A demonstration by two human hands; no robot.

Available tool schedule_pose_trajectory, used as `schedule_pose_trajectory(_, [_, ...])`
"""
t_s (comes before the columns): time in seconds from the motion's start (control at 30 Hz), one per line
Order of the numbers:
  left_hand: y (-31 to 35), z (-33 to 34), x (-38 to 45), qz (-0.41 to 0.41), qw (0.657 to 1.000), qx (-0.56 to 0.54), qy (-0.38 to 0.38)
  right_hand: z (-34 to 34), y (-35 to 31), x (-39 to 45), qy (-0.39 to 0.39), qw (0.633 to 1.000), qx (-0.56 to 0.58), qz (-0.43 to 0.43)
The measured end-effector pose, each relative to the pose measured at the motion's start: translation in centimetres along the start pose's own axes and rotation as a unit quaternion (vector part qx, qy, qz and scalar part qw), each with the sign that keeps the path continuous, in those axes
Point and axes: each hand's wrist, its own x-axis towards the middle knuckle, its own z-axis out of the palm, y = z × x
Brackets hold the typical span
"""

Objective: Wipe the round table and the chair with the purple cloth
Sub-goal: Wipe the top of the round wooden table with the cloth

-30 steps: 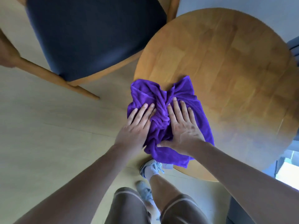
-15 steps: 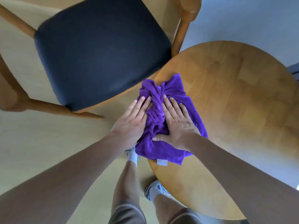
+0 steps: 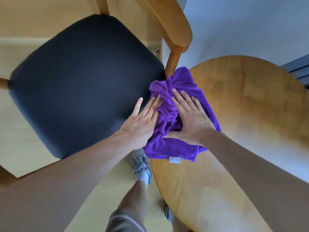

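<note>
I observe both hands, left (image 3: 139, 124) and right (image 3: 190, 120), pressing flat-fingered on the purple cloth (image 3: 173, 148) at the tabletop (image 3: 250, 131) edge.

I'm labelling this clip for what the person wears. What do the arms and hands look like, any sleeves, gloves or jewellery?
Both arms are bare up to the frame's edge, with no sleeve in view. The left hand and the right hand wear no gloves, and no rings, watch or wristband show. The nails look short and plain.

Pale floor (image 3: 25, 144), grey wall (image 3: 242, 27)
</note>
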Motion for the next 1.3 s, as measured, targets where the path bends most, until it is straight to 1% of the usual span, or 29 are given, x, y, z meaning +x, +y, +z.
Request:
schedule_pose_trajectory(0.13, [-1.9, -1.0, 3.3, 0.022, 1.000, 0.002, 0.012, -1.1, 1.5, 2.3, 0.038, 0.998, 0.023, 0.039])
schedule_pose_trajectory(0.27, [-2.7, -1.2, 5.2, 0.045, 0.997, -0.006, 0.058, -1.3, 2.6, 3.4, 0.062, 0.995, 0.043, 0.073])
schedule_pose_trajectory(0.37, [-2.0, -1.1, 4.8, 0.067, 0.994, -0.007, 0.082, -0.7, 2.3, 2.8, 0.080, 0.991, 0.046, 0.096])
schedule_pose_trajectory(0.53, [-0.1, -1.9, 2.9, 0.073, 0.995, 0.003, 0.072, 1.2, 1.1, 0.4, 0.094, 0.986, 0.059, 0.124])
schedule_pose_trajectory(0.63, [2.2, -2.6, 1.6, 0.074, 0.996, -0.004, 0.039, 1.7, 1.5, -1.8, 0.067, 0.991, 0.063, 0.099])
schedule_pose_trajectory(0.7, [4.3, -2.9, 0.8, 0.051, 0.998, -0.048, 0.010, 1.8, 2.4, -3.1, 0.045, 0.995, 0.058, 0.071])
schedule_pose_trajectory(0.83, [7.1, -3.9, 2.3, 0.003, 0.994, -0.108, -0.030, 0.6, 5.8, -3.9, 0.012, 0.999, 0.034, 0.016])
schedule_pose_trajectory(0.93, [7.2, -5.6, 5.6, 0.002, 0.989, -0.144, -0.024, -1.3, 9.9, -3.3, 0.010, 1.000, 0.018, 0.017])
schedule_pose_trajectory(1.03, [7.9, -7.4, 10.9, -0.016, 0.987, -0.162, -0.007, -3.3, 14.9, -2.4, 0.022, 0.997, 0.040, 0.055])
schedule_pose_trajectory(1.13, [8.7, -9.2, 17.0, -0.038, 0.982, -0.183, 0.004, -4.9, 19.7, -1.3, 0.059, 0.990, 0.067, 0.107])
schedule_pose_trajectory(1.3, [10.6, -10.7, 24.1, -0.017, 0.985, -0.171, 0.030, -5.1, 25.6, -2.3, 0.122, 0.963, 0.108, 0.216])
